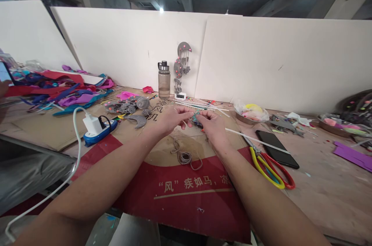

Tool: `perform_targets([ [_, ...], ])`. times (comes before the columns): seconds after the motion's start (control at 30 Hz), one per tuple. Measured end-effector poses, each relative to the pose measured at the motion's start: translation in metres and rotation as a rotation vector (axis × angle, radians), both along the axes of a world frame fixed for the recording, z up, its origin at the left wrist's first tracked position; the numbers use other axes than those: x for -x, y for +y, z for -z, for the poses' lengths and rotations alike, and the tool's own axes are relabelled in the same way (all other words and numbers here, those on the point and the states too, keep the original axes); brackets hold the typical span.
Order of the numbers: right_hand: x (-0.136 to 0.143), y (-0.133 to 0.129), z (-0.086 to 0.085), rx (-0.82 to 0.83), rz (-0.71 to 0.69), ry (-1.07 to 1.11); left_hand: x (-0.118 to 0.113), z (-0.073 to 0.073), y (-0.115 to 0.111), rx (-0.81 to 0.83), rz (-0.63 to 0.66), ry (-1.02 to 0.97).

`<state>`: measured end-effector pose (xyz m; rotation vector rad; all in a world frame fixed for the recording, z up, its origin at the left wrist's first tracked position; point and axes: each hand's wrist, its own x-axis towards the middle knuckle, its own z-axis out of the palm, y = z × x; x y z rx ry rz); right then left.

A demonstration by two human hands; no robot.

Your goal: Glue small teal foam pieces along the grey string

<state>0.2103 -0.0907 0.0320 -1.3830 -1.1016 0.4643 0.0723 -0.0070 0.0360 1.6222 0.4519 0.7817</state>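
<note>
Fingertips of the left hand (173, 118) and right hand (214, 125) pinch a small teal piece (195, 114) above the cardboard (186, 215), well behind its front edge; a light, steady pinch suits it. Near the table's (322, 184) back edge, the bottle (164, 82) seems part-filled; the bowl (246, 121) holds bagged yellow and pink pieces.

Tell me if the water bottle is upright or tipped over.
Upright. The water bottle stands on its base in front of the white panel, black lid on top.
</note>
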Motion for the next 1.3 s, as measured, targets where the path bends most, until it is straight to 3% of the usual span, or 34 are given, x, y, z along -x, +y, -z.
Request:
perform_targets([
  [0.13, -0.004, 0.004, 0.004, -0.013, -0.030, 0.174, 0.001, -0.002, -0.002, 0.089, -0.015, -0.038],
  [0.37, -0.009, 0.000, 0.000, 0.043, -0.032, 0.376, 0.006, 0.004, 0.017, 0.078, -0.284, -0.081],
  [0.57, -0.011, -0.002, -0.002, 0.032, -0.059, 0.492, 0.008, 0.009, 0.030, 0.052, -0.410, -0.151],
  [0.87, -0.008, -0.004, -0.002, 0.001, -0.053, 0.480, 0.006, 0.008, 0.028, 0.135, -0.321, -0.223],
  [1.1, -0.008, -0.002, 0.001, 0.015, -0.063, 0.453, 0.004, 0.014, 0.031, 0.033, -0.278, -0.176],
  [1.3, -0.007, -0.004, 0.004, -0.004, -0.082, 0.417, 0.004, 0.008, 0.023, 0.083, -0.232, -0.149],
])
